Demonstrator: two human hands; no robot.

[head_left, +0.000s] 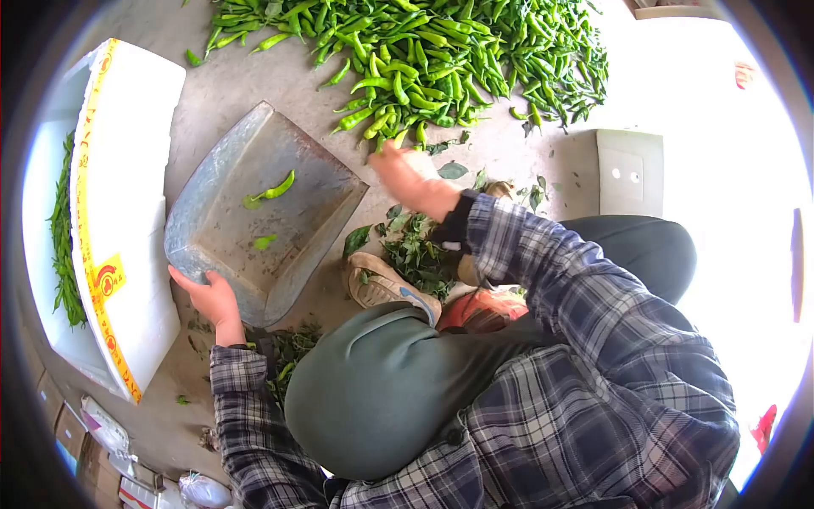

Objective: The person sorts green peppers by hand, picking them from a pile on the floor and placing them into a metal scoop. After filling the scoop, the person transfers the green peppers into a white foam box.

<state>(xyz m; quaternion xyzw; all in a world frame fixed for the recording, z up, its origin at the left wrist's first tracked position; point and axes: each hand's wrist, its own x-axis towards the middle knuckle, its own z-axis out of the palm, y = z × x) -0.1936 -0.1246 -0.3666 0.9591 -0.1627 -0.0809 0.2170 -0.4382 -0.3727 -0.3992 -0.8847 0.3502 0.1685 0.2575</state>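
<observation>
Best practice: hold the metal scoop (309, 161) level and take green peppers (432, 72) clear of the loose leaves (415, 259). Left hand (214, 301) grips the scoop's lower-left edge. Right hand (415, 178), fingers curled, grasp indeterminable, is at the pile's near edge, beside the scoop's right corner. One pepper (277, 187) lies inside.

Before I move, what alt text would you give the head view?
Left hand holds a grey metal scoop with a curved green pepper inside; right hand is at the near edge of a heap of green peppers. A white foam box with yellow tape is at picture left.
</observation>
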